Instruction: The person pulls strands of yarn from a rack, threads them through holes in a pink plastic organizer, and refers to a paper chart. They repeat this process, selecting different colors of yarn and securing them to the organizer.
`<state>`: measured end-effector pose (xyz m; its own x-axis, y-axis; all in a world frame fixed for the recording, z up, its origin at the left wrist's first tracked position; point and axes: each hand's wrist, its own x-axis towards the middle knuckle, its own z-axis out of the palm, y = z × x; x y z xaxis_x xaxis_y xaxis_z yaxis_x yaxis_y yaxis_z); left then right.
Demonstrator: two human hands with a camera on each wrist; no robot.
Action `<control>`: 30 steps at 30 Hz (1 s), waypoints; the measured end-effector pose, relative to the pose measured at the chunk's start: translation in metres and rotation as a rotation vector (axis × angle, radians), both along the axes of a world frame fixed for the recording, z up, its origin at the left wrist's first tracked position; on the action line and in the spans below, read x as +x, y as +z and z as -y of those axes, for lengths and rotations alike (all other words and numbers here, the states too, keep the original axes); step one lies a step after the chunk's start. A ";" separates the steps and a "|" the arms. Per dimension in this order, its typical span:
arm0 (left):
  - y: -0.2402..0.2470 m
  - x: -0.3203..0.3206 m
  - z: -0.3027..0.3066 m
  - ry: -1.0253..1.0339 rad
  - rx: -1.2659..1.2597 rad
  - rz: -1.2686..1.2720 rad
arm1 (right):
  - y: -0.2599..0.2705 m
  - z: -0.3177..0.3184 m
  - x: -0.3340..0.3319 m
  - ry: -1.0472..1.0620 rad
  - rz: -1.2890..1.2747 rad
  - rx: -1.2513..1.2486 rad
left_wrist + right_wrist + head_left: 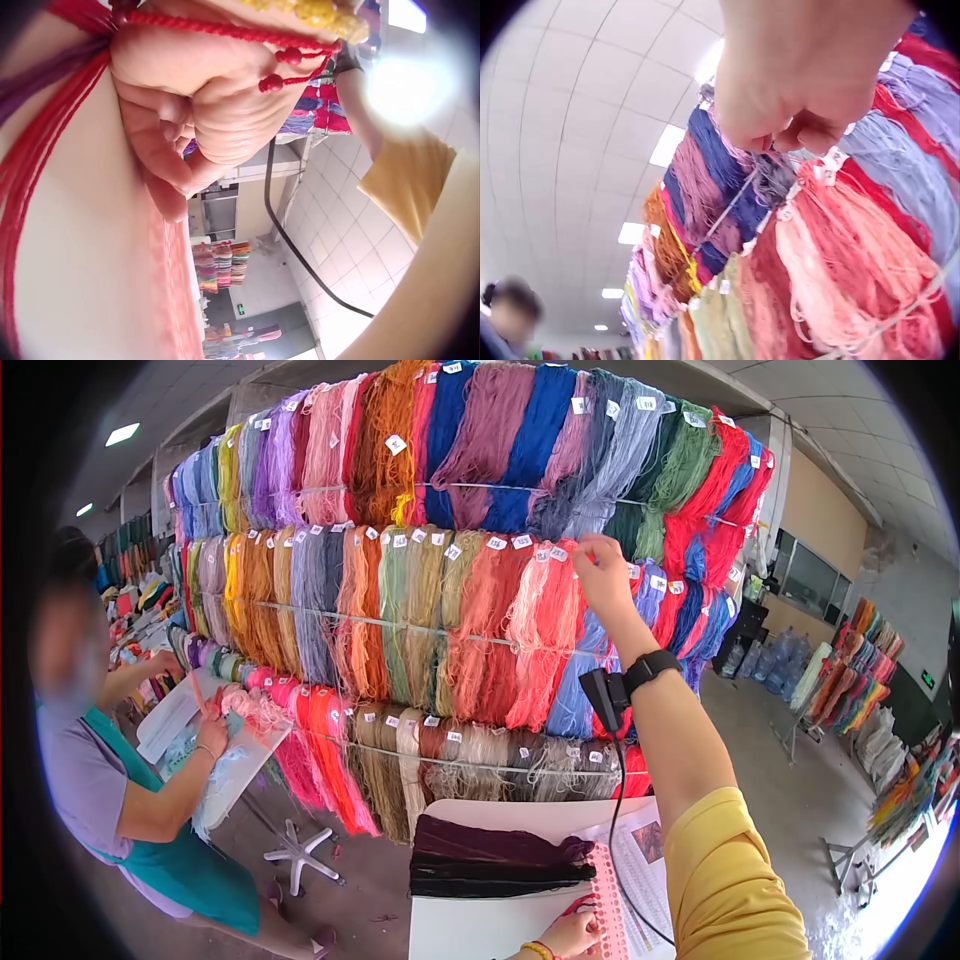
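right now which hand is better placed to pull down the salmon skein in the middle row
Right. The right hand is up at the top of the salmon skein, fingers curled by its tag; the left hand sits low on the table.

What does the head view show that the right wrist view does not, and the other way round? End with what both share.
Only the head view: a white table with dark yarn bundles, and the left hand on a pink sheet. Only the right wrist view: the curled fingers from below, close above white tags. Both: the right hand, the hanging coloured yarn, a person at the left.
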<state>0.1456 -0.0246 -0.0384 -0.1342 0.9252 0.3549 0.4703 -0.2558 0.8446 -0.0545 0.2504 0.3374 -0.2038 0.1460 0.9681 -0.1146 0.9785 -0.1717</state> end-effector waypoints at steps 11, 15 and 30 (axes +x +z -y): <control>0.017 0.001 0.010 -0.074 -0.521 0.336 | -0.041 0.232 0.111 0.793 0.610 -0.093; 0.050 0.002 0.020 -0.013 -0.558 0.389 | -0.096 0.218 0.236 1.070 0.973 -0.733; 0.029 0.017 0.019 0.044 -0.453 0.666 | -0.296 0.027 0.752 -0.741 -0.465 -1.025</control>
